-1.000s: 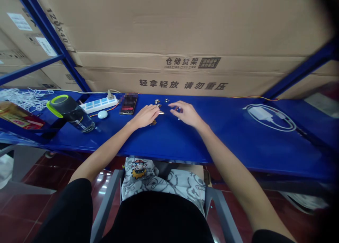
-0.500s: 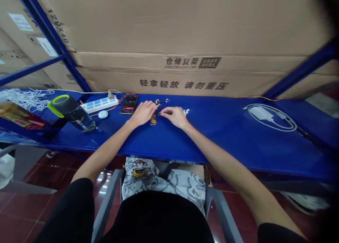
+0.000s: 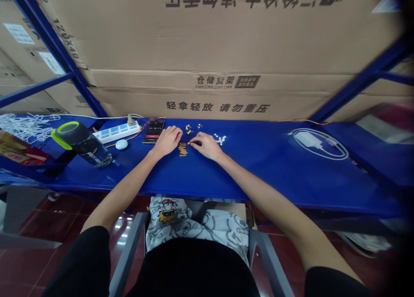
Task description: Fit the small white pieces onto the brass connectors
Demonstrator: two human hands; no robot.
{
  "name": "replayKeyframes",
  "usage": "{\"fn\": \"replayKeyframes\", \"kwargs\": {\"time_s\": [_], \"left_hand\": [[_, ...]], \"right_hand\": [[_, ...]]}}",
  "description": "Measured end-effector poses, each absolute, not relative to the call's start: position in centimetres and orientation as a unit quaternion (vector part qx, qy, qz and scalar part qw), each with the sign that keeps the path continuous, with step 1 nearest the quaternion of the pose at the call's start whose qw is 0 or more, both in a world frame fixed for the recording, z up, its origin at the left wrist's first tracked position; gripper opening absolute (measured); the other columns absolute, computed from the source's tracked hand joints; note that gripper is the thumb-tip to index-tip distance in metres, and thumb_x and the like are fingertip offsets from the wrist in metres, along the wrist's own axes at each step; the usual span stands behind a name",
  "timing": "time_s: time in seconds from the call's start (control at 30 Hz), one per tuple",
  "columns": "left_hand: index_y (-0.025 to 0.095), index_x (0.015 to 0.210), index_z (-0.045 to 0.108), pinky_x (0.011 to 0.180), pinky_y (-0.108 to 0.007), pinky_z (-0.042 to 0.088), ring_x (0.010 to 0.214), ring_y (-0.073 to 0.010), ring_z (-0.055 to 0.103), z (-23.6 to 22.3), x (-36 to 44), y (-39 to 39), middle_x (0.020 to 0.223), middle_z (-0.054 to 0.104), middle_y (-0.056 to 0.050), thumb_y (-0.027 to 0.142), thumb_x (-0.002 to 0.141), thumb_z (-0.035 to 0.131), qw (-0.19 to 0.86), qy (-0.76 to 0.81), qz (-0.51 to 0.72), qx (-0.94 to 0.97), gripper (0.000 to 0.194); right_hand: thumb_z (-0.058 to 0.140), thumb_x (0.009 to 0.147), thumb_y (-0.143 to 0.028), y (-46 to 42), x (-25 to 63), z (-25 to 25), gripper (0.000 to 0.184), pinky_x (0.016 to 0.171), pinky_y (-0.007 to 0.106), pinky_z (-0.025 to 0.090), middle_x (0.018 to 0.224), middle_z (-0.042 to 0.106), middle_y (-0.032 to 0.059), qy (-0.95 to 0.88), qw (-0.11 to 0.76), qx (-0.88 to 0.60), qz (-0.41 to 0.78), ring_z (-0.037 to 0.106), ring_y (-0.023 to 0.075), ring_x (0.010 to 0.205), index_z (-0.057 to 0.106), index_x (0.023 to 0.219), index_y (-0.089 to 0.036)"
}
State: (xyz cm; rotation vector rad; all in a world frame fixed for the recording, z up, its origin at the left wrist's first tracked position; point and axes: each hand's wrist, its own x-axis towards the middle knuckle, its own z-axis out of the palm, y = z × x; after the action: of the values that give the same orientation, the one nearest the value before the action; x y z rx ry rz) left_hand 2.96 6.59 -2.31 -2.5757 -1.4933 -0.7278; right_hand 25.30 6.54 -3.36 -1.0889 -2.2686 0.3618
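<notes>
- The right hand (image 3: 205, 145) is drawn narrow, thumb and fingertips pinched on a small dark part (image 3: 195, 143); too small to tell exactly what it is.
- The left hand (image 3: 167, 142) lies palm-down and relaxed, holding nothing visible, just beside a small cluster of brass pins (image 3: 183, 149).
- Those pins lie between the hands; small metal fittings (image 3: 188, 127) sit just beyond them, and white beads (image 3: 220, 139) lie past the right hand.
- With parts this small, a firm fingertip pinch and wrists steadied on the surface would likely give the best control and keep pieces from rolling.
- All of this rests on a blue steel shelf (image 3: 274, 176).
- To the left stand a phone (image 3: 153, 131), a power strip (image 3: 116, 132), a white pebble-shaped case (image 3: 121, 144) and a water bottle (image 3: 82, 144).
- Cardboard cartons (image 3: 210, 42) fill the shelf behind.
</notes>
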Motion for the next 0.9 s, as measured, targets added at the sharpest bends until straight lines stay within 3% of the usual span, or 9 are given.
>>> {"fn": "replayKeyframes", "kwargs": {"time_s": [0.1, 0.2, 0.3, 0.4, 0.5, 0.63, 0.9], "left_hand": [[0.019, 0.104, 0.062, 0.094, -0.041, 0.045, 0.101, -0.0251, 0.058, -2.3, 3.0, 6.6, 0.105, 0.065, -0.008, 0.028, 0.106, 0.039, 0.040, -0.489, -0.237, -0.838, 0.025], [0.019, 0.103, 0.062, 0.095, -0.042, 0.046, 0.101, -0.0257, 0.058, -2.2, 3.1, 6.5, 0.104, 0.064, -0.008, 0.029, 0.106, 0.039, 0.040, -0.493, -0.232, -0.837, 0.026], [0.019, 0.103, 0.062, 0.095, -0.042, 0.045, 0.102, -0.0258, 0.059, -2.1, 3.2, 6.4, 0.105, 0.064, -0.008, 0.028, 0.106, 0.039, 0.041, -0.500, -0.228, -0.835, 0.026], [0.020, 0.104, 0.062, 0.094, -0.041, 0.045, 0.103, -0.0261, 0.058, -2.0, 3.2, 6.3, 0.106, 0.065, -0.008, 0.027, 0.106, 0.040, 0.040, -0.504, -0.226, -0.832, 0.023], [0.020, 0.105, 0.062, 0.093, -0.041, 0.046, 0.103, -0.0260, 0.058, -2.0, 3.1, 6.3, 0.107, 0.065, -0.007, 0.027, 0.105, 0.042, 0.036, -0.505, -0.230, -0.831, 0.021], [0.020, 0.105, 0.062, 0.094, -0.040, 0.045, 0.103, -0.0257, 0.058, -1.8, 3.2, 6.2, 0.107, 0.065, -0.008, 0.026, 0.105, 0.042, 0.031, -0.503, -0.233, -0.832, 0.021], [0.019, 0.107, 0.063, 0.094, -0.041, 0.045, 0.102, -0.0258, 0.058, -1.6, 4.1, 5.4, 0.106, 0.066, -0.008, 0.028, 0.106, 0.041, 0.031, -0.461, -0.246, -0.852, 0.023]], "right_hand": [[0.063, 0.094, -0.029, 6.9, 26.2, -2.9, 0.020, 0.084, 0.035, 0.051, 0.099, 0.070, 0.0063, -0.847, 0.298, -0.423, 0.122, 0.064, 0.0207, 0.087, 0.077, 0.108, -0.023], [0.056, 0.098, -0.027, 8.7, 27.3, -2.3, 0.024, 0.089, 0.038, 0.052, 0.106, 0.070, 0.0082, -0.823, 0.293, -0.482, 0.071, 0.065, 0.0242, 0.101, 0.075, 0.112, -0.024], [0.057, 0.097, -0.025, 11.6, 28.1, -1.9, 0.030, 0.101, 0.043, 0.049, 0.125, 0.067, 0.0106, -0.817, 0.226, -0.530, 0.037, 0.059, 0.0277, 0.122, 0.070, 0.125, -0.024], [0.066, 0.093, -0.027, 14.4, 28.1, -1.7, 0.039, 0.107, 0.043, 0.047, 0.135, 0.064, 0.0122, -0.829, 0.180, -0.527, 0.044, 0.056, 0.0289, 0.129, 0.066, 0.132, -0.021], [0.065, 0.094, -0.025, 16.1, 27.6, -1.6, 0.033, 0.105, 0.042, 0.048, 0.132, 0.067, 0.0125, -0.838, 0.162, -0.518, 0.049, 0.060, 0.0283, 0.125, 0.070, 0.126, -0.020], [0.062, 0.095, -0.020, 16.3, 27.3, -1.3, 0.022, 0.095, 0.036, 0.052, 0.112, 0.075, 0.0111, -0.855, 0.144, -0.496, 0.051, 0.069, 0.0249, 0.104, 0.078, 0.111, -0.019], [0.063, 0.089, -0.012, 10.8, 28.5, -0.8, 0.024, 0.083, 0.032, 0.047, 0.098, 0.077, 0.0065, -0.896, 0.108, -0.431, 0.024, 0.069, 0.0226, 0.093, 0.080, 0.102, -0.022]]}}
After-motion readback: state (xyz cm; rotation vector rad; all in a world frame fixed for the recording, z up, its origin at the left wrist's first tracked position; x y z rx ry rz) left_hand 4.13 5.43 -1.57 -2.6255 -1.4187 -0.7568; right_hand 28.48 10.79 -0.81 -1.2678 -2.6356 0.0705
